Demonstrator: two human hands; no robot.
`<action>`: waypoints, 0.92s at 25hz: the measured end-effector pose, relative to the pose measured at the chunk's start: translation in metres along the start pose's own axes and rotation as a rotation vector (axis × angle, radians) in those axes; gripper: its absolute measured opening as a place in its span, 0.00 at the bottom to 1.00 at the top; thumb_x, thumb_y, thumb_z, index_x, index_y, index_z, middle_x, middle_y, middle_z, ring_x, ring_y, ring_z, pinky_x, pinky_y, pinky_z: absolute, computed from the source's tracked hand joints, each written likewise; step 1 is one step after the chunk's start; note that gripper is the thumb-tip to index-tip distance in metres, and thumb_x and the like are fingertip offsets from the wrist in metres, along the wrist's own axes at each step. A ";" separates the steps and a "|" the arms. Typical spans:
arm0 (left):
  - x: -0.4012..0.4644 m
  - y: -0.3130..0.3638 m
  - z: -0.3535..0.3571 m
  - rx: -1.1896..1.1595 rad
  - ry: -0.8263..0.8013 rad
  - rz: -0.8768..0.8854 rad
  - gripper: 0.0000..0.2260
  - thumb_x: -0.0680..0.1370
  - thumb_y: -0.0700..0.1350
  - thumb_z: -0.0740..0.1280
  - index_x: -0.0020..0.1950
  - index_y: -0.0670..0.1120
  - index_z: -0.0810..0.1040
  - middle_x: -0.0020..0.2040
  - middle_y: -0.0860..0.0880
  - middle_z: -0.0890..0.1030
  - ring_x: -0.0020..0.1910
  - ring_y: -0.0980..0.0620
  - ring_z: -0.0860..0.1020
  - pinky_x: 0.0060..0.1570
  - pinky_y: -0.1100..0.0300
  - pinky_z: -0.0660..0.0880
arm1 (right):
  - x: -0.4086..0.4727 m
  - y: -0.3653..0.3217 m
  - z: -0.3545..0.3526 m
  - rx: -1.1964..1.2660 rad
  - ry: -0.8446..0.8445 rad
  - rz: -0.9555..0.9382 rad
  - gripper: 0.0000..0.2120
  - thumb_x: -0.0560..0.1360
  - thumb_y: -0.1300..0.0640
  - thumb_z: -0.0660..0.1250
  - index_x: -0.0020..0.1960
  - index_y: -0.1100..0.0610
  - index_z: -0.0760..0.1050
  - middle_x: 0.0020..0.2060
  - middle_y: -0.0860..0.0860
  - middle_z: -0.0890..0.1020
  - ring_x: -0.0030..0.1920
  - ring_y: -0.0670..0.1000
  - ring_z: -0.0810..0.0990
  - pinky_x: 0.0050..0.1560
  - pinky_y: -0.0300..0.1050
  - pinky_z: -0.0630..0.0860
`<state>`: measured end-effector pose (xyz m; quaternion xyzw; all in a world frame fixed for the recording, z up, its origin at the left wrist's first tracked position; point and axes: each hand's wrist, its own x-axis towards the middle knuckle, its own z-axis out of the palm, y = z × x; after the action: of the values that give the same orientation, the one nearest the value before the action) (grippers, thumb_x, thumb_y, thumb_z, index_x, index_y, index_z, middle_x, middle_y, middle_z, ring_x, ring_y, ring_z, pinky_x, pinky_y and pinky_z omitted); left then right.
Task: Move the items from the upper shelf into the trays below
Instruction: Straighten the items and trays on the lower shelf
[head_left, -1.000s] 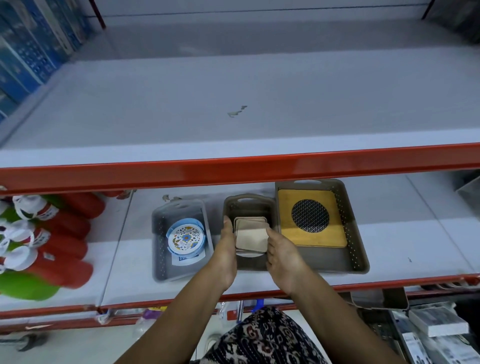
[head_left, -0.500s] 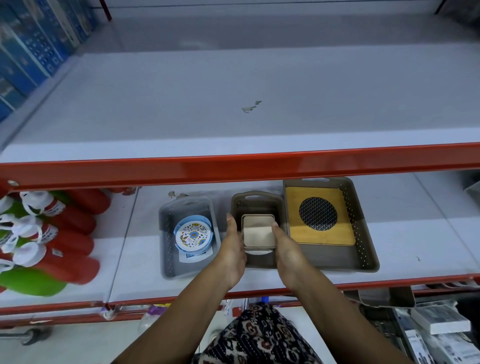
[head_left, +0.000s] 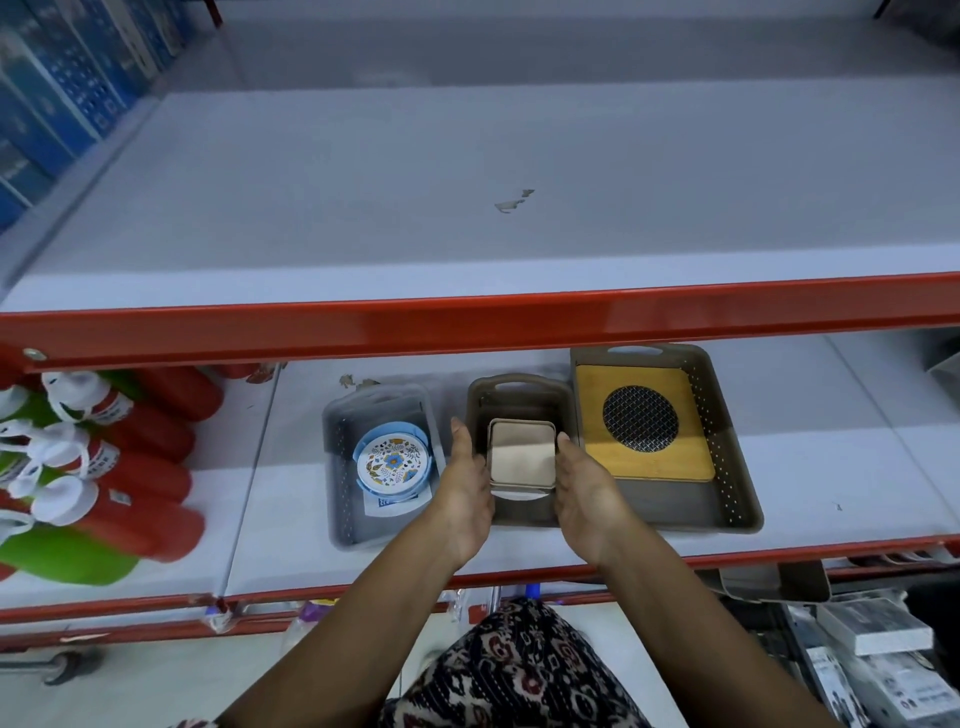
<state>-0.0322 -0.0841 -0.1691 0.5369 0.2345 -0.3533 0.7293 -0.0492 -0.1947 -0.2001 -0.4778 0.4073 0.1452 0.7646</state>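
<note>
Stack (head_left: 522, 457): sitting in the mid tray (head_left: 519, 382) on the low shelf, between both hands. A white bit (head_left: 522, 497) is peeking out under its near edge.
L hand (head_left: 467, 483): lying flat on the stack's left side, fingers straight, not curling round it.
R hand (head_left: 587, 488): doing the same on the right side, fingers straight.
Top shelf (head_left: 467, 182): showing no items, so I'm guessing the job is nearly done.
L tray (head_left: 335, 467): holding a round flower dish (head_left: 393, 462).
R tray (head_left: 727, 457): holding a wood board (head_left: 644, 421).
Feel: prob. light and stiff w/ smooth sides. It's looking like thin squares piled up, so they may be sliding apart.
Where to hold: squeezing 2 opposite sides w/ flat hands, or getting fingers under the bottom one.
</note>
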 end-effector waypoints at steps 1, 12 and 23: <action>-0.001 -0.001 -0.006 -0.016 -0.004 0.017 0.34 0.79 0.64 0.42 0.75 0.41 0.58 0.75 0.45 0.62 0.75 0.49 0.59 0.73 0.56 0.52 | -0.004 0.000 0.002 0.007 0.007 -0.021 0.23 0.80 0.47 0.56 0.68 0.59 0.70 0.59 0.52 0.78 0.62 0.53 0.73 0.66 0.44 0.63; -0.021 0.004 -0.093 -0.266 0.362 0.232 0.25 0.83 0.54 0.47 0.72 0.40 0.65 0.68 0.43 0.72 0.59 0.51 0.72 0.56 0.64 0.64 | -0.013 0.041 0.090 0.098 -0.257 0.150 0.24 0.80 0.51 0.56 0.72 0.63 0.64 0.69 0.55 0.71 0.69 0.52 0.68 0.69 0.45 0.63; -0.009 0.004 -0.125 -0.223 0.212 0.122 0.29 0.80 0.61 0.43 0.74 0.45 0.62 0.74 0.47 0.66 0.74 0.51 0.62 0.73 0.55 0.53 | -0.005 0.051 0.114 0.002 -0.226 0.113 0.20 0.81 0.52 0.56 0.69 0.59 0.70 0.67 0.54 0.75 0.70 0.50 0.70 0.70 0.44 0.61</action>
<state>-0.0305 0.0375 -0.1993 0.5003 0.3150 -0.2215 0.7755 -0.0285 -0.0716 -0.2030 -0.4338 0.3450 0.2407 0.7968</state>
